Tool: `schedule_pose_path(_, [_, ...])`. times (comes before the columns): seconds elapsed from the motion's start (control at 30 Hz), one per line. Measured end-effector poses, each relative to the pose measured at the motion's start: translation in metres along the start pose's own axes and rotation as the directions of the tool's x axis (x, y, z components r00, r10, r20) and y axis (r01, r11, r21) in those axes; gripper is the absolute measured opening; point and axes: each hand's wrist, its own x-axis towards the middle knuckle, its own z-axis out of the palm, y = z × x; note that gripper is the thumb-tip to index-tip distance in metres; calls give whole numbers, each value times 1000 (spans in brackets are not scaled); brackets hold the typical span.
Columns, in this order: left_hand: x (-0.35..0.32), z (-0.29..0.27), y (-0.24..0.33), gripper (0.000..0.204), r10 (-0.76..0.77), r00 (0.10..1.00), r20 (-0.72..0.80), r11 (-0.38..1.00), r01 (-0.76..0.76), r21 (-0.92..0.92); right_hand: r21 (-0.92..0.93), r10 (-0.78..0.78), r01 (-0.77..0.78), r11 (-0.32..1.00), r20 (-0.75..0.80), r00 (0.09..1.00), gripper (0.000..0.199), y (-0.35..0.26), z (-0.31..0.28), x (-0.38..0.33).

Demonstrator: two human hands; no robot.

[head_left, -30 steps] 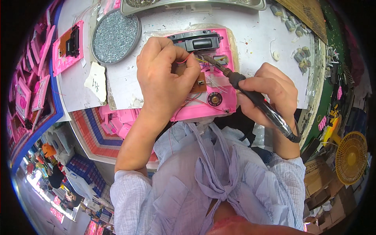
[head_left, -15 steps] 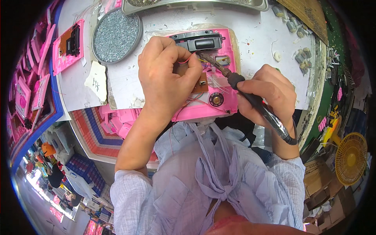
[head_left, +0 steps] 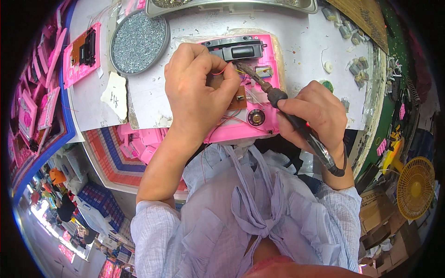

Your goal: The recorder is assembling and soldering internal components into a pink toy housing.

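Note:
A pink plastic housing (head_left: 266, 99) lies in front of me, with a black part (head_left: 238, 51) along its far edge, a brown circuit board (head_left: 238, 103) and a small round speaker (head_left: 256, 117). My right hand (head_left: 320, 116) grips the dark handle of a soldering iron (head_left: 296, 121). The iron's tip is over the board area, close to my left fingertips. With thumb and forefinger pinched, my left hand (head_left: 199, 88) holds a thin red wire (head_left: 219, 72) there. My left hand covers part of the board, so the exact contact between tip and wire is hidden.
A round dish of screws (head_left: 139, 42) stands at the left, beside another pink housing (head_left: 83, 55). A metal tray (head_left: 232, 8) lies at the far edge. Small grey motor-like parts (head_left: 358, 69) sit at the right. Below right is a yellow fan (head_left: 415, 187).
My right hand and the soldering iron's handle have shifted slightly left and down, while the tip stays near the same spot. My left hand has barely moved.

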Motion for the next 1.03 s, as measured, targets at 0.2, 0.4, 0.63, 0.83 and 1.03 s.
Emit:
schedule_pose_path(0.2, [1,0,1,11,2,1000,3,1000,-2,11,74,15,-13,997,-26,1000,35,-1,-5,-4])
schedule_pose_path(0.4, [-1,-1,2,11,-29,1000,9,1000,29,-3,120,30,-26,992,-30,999,37,-1,-17,-4])
schedule_pose_path(0.63, [-1,3,1,17,-65,998,-16,998,64,-20,125,25,-15,992,-81,996,37,0,-22,-3])
schedule_pose_path(0.83, [-1,3,0,17,-48,999,-26,998,47,-28,141,19,-6,990,-88,996,38,3,-24,-1])
schedule_pose_path(1.03, [0,3,0,17,-41,999,-26,999,41,-29,133,8,4,991,-88,996,39,5,-24,-1])
